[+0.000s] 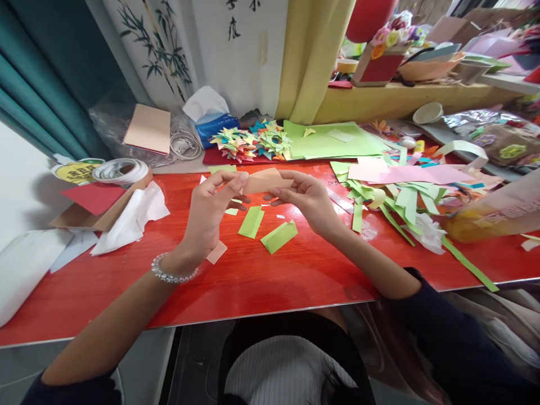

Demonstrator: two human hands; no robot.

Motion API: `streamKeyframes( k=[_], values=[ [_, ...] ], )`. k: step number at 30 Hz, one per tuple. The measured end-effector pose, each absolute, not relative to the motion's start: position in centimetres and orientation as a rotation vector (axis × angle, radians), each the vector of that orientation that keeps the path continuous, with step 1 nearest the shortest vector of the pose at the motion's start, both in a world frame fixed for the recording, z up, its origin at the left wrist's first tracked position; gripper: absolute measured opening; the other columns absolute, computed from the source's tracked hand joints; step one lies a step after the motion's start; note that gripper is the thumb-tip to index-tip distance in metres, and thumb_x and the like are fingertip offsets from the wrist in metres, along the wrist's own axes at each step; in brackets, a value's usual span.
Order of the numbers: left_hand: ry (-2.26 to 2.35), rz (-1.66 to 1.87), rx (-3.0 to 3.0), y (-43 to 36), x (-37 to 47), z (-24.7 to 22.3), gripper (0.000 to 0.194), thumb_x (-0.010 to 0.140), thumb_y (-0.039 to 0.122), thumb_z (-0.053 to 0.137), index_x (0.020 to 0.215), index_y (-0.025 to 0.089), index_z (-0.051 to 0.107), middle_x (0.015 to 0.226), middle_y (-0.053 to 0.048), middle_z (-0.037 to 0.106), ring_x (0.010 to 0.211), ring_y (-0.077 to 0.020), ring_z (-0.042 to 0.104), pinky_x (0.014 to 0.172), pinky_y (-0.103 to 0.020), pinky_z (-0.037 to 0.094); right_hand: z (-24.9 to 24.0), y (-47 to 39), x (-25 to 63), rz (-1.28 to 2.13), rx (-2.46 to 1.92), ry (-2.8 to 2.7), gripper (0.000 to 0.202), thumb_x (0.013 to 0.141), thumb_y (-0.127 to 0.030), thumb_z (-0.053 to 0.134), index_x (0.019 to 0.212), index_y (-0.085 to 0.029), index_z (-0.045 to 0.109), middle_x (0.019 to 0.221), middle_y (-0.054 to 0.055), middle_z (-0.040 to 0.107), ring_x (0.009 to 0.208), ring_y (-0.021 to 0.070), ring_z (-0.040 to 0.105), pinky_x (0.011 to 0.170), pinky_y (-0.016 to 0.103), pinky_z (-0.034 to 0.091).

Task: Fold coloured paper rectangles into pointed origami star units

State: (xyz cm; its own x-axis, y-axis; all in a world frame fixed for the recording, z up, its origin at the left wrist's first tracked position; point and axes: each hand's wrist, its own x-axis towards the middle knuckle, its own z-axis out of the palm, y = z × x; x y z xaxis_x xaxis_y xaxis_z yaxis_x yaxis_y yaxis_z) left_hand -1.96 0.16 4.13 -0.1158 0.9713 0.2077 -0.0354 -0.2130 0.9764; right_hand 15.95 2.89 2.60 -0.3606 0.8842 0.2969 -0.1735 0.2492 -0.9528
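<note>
An orange-tan paper piece (pixel 265 180) is held up above the red table (pixel 270 287), between my two hands. My left hand (pixel 208 211) pinches its left end between thumb and fingers, and a clear beaded bracelet circles the wrist. At the paper's right end, my right hand (pixel 307 199) grips it with thumb and fingers. Below the hands lie two folded green papers, one upright (pixel 252 221) and one slanted (pixel 279 237). A small tan paper (pixel 217 252) rests beside my left wrist.
Folded paper star wreaths (pixel 236 143) and green sheets (pixel 337 140) are at the back. Green strips (pixel 407 202) and a plastic bottle (pixel 498 208) sit on the right. A cardboard box (pixel 101 216) with tape rolls and tissue stands on the left.
</note>
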Motion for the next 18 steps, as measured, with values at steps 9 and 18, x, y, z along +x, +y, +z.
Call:
streamKeyframes(
  k=[9,18],
  values=[
    [1.152,1.494,1.553,-0.17,-2.20,3.77,0.014,0.078,0.032,0.068,0.077,0.018,0.068,0.123,-0.006,0.058,0.094,-0.0167,0.064,0.073,-0.027,0.059,3.06,2.84,15.90,1.465,-0.636,-1.452,0.040,0.086,-0.044,0.059,0.115,-0.017,0.062,0.113,0.007,0.066,0.101,0.0199,0.065,0.088,0.034,0.056],
    [1.189,1.565,1.523,-0.06,-2.03,3.73,0.016,0.080,0.036,0.065,0.080,0.020,0.066,0.130,-0.007,0.057,0.103,-0.0198,0.063,0.079,-0.031,0.059,2.24,3.70,16.36,1.450,-0.710,-1.384,0.020,0.085,-0.028,0.058,0.101,-0.017,0.064,0.095,0.004,0.069,0.089,0.0164,0.069,0.086,0.030,0.055]
  ],
)
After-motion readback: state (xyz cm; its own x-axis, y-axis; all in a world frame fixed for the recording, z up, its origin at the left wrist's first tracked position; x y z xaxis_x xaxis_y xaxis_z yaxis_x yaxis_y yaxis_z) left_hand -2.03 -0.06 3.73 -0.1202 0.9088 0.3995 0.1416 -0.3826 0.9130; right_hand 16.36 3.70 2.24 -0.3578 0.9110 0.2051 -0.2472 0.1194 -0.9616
